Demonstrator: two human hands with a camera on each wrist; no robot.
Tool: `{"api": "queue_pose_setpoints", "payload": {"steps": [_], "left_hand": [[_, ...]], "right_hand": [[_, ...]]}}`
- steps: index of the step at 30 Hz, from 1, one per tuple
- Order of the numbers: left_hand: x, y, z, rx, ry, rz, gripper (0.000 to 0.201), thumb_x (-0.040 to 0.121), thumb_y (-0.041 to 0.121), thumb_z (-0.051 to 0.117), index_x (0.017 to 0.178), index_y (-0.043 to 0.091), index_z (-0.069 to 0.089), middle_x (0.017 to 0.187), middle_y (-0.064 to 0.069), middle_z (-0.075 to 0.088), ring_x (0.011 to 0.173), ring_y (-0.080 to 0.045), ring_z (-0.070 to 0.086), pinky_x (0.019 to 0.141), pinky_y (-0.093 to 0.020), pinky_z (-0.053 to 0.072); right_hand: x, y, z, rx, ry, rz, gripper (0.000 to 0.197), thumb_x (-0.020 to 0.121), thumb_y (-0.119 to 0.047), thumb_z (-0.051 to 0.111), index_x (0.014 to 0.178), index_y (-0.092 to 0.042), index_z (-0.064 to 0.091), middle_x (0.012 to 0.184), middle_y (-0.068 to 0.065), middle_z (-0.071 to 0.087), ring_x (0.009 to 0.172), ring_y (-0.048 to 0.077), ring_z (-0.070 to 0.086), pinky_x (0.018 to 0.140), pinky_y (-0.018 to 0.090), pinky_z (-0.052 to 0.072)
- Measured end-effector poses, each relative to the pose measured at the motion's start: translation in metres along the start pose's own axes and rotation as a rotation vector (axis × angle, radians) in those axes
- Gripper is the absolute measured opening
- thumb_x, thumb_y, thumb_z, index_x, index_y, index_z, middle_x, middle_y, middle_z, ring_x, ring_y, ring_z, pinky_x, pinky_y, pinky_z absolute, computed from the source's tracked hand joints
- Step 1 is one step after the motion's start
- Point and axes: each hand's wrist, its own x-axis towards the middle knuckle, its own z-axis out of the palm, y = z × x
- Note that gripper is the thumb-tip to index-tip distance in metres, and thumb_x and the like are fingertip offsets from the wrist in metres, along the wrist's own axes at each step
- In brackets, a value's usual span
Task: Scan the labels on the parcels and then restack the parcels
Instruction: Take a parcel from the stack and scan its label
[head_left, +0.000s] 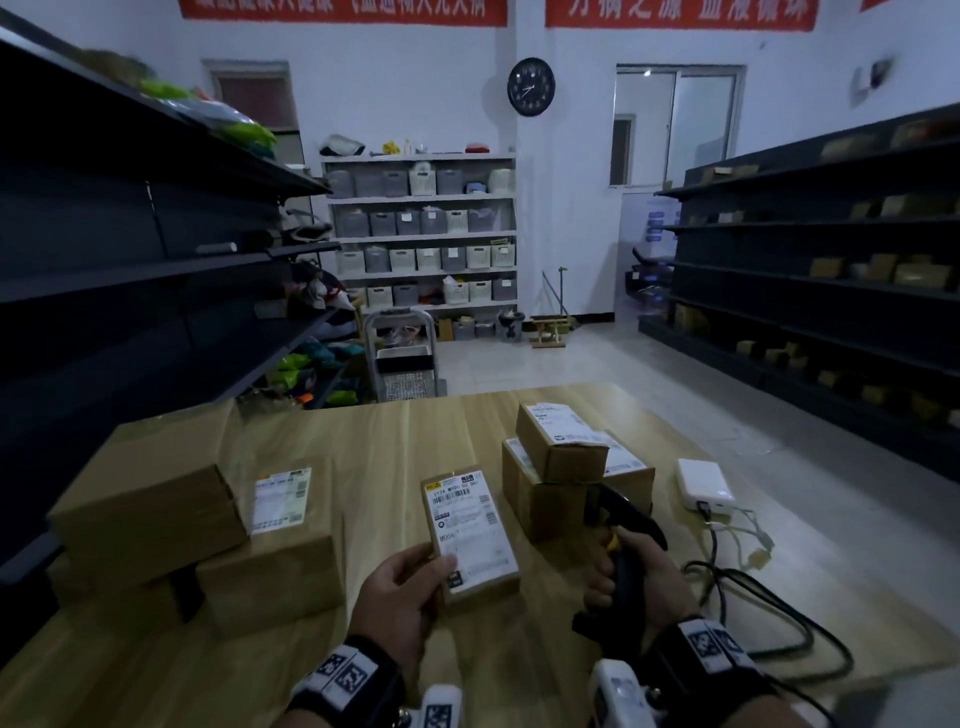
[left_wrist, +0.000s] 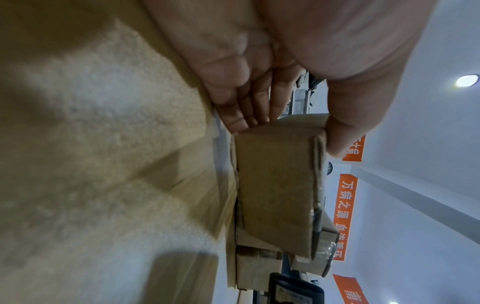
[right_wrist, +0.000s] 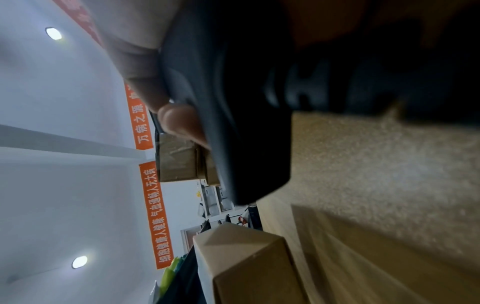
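My left hand (head_left: 410, 582) grips a small cardboard parcel (head_left: 470, 535) by its near end, white label facing up, above the wooden table (head_left: 415, 431). In the left wrist view the thumb and fingers (left_wrist: 241, 111) pinch the parcel (left_wrist: 275, 195) from both sides. My right hand (head_left: 639, 577) holds a black handheld scanner (head_left: 623, 519) by its grip, with its head raised to the right of the held parcel. The scanner (right_wrist: 233, 102) fills the right wrist view. Two stacked parcels (head_left: 566, 467) stand behind the scanner. A pile of bigger parcels (head_left: 176, 509) lies at the left.
A white box-shaped device (head_left: 704, 486) with cables (head_left: 748, 587) sits on the table's right side. Dark shelving (head_left: 130, 234) runs along the left and more shelves (head_left: 831, 270) along the right. A white rack of bins (head_left: 423, 234) stands at the back wall.
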Motion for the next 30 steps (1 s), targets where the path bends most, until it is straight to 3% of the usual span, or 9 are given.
{"api": "queue_pose_setpoints", "payload": {"steps": [3, 6, 8, 12, 13, 25, 28, 30], "left_hand": [[-0.009, 0.01, 0.008, 0.057, 0.01, 0.016, 0.028, 0.099, 0.002, 0.075, 0.124, -0.008, 0.071, 0.11, -0.029, 0.082, 0.098, -0.043, 0.083, 0.077, -0.046, 0.069], [-0.008, 0.024, 0.02, 0.147, 0.046, 0.002, 0.016, 0.101, 0.001, 0.073, 0.11, -0.011, 0.075, 0.088, -0.027, 0.082, 0.065, -0.033, 0.08, 0.05, -0.034, 0.061], [0.002, 0.035, 0.027, 0.182, 0.066, -0.044, 0.019, 0.098, 0.009, 0.078, 0.106, -0.008, 0.077, 0.087, -0.025, 0.082, 0.067, -0.036, 0.077, 0.055, -0.037, 0.06], [0.034, 0.049, 0.04, 0.262, 0.115, -0.088, 0.032, 0.092, 0.022, 0.087, 0.107, -0.005, 0.081, 0.097, -0.024, 0.084, 0.094, -0.044, 0.082, 0.095, -0.062, 0.065], [0.04, 0.05, 0.044, 0.295, 0.122, -0.088, 0.034, 0.09, 0.024, 0.089, 0.106, -0.005, 0.082, 0.096, -0.023, 0.085, 0.096, -0.045, 0.082, 0.099, -0.066, 0.063], [0.07, 0.041, 0.066, 0.564, 0.15, -0.075, 0.038, 0.089, 0.037, 0.091, 0.083, 0.001, 0.082, 0.085, -0.021, 0.084, 0.089, -0.045, 0.082, 0.088, -0.064, 0.067], [0.073, 0.04, 0.062, 0.595, 0.163, -0.067, 0.043, 0.089, 0.042, 0.09, 0.084, 0.0, 0.082, 0.087, -0.022, 0.084, 0.09, -0.045, 0.082, 0.09, -0.064, 0.067], [0.076, 0.039, 0.055, 0.584, 0.166, -0.061, 0.049, 0.081, 0.048, 0.091, 0.085, 0.0, 0.082, 0.086, -0.021, 0.084, 0.089, -0.046, 0.082, 0.09, -0.066, 0.066]], "right_hand": [[-0.001, 0.0, 0.003, -0.002, -0.012, 0.025, 0.036, 0.082, -0.035, 0.07, 0.062, -0.007, 0.06, 0.062, 0.009, 0.045, 0.045, 0.022, 0.045, 0.044, 0.031, 0.041], [-0.002, -0.001, 0.005, 0.06, -0.022, 0.052, 0.034, 0.08, -0.034, 0.07, 0.063, -0.006, 0.06, 0.062, 0.008, 0.044, 0.044, 0.021, 0.046, 0.042, 0.03, 0.041], [0.001, -0.001, 0.002, 0.08, -0.029, 0.051, 0.032, 0.082, -0.035, 0.07, 0.069, -0.007, 0.06, 0.063, 0.007, 0.044, 0.045, 0.021, 0.045, 0.042, 0.031, 0.042], [0.007, 0.001, -0.002, 0.091, -0.036, 0.048, 0.033, 0.082, -0.037, 0.07, 0.072, -0.008, 0.057, 0.064, 0.007, 0.044, 0.045, 0.021, 0.045, 0.043, 0.031, 0.042], [0.007, 0.001, -0.003, 0.096, -0.042, 0.048, 0.033, 0.082, -0.036, 0.07, 0.073, -0.008, 0.056, 0.064, 0.007, 0.044, 0.045, 0.021, 0.045, 0.043, 0.031, 0.042], [0.012, 0.001, -0.006, 0.101, -0.079, 0.059, 0.036, 0.083, -0.037, 0.071, 0.07, -0.007, 0.056, 0.064, 0.007, 0.046, 0.046, 0.021, 0.046, 0.045, 0.03, 0.043], [0.011, 0.002, -0.006, 0.086, -0.065, 0.079, 0.042, 0.091, -0.041, 0.068, 0.068, -0.007, 0.054, 0.063, 0.007, 0.043, 0.046, 0.021, 0.045, 0.045, 0.029, 0.042], [0.01, 0.002, -0.006, 0.088, -0.051, 0.086, 0.045, 0.095, -0.042, 0.065, 0.068, -0.008, 0.053, 0.062, 0.006, 0.043, 0.046, 0.021, 0.045, 0.045, 0.029, 0.043]]}}
